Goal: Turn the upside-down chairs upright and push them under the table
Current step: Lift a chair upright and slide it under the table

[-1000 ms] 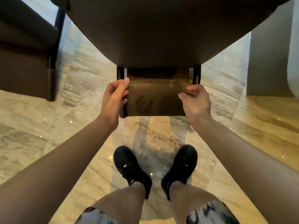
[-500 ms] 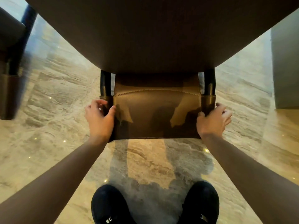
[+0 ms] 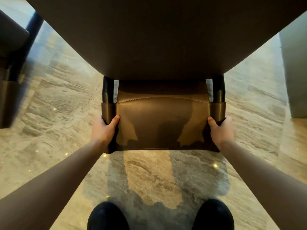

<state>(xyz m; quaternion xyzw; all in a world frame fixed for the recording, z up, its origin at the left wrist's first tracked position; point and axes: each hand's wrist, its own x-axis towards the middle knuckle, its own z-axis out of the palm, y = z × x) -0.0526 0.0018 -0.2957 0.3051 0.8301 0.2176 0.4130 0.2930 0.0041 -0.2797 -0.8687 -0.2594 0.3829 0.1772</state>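
Two hands on chair backrest [image 3: 162, 123], L hand [image 3: 103, 130] gripping left edge, R hand [image 3: 221, 131] gripping right (thumbs in front), seat under table [image 3: 157, 39].

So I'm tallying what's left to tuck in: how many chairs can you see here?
2. One chair is straight ahead, its backrest gripped by the left hand and right hand, seat under the table. A second chair shows at the left edge. Others may be hidden.

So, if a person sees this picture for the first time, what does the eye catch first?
First, the brown leather chair back in the middle, gripped at its two sides by the left hand and the right hand. Above it, the dark table fills the top. Below lies the glossy marble floor.
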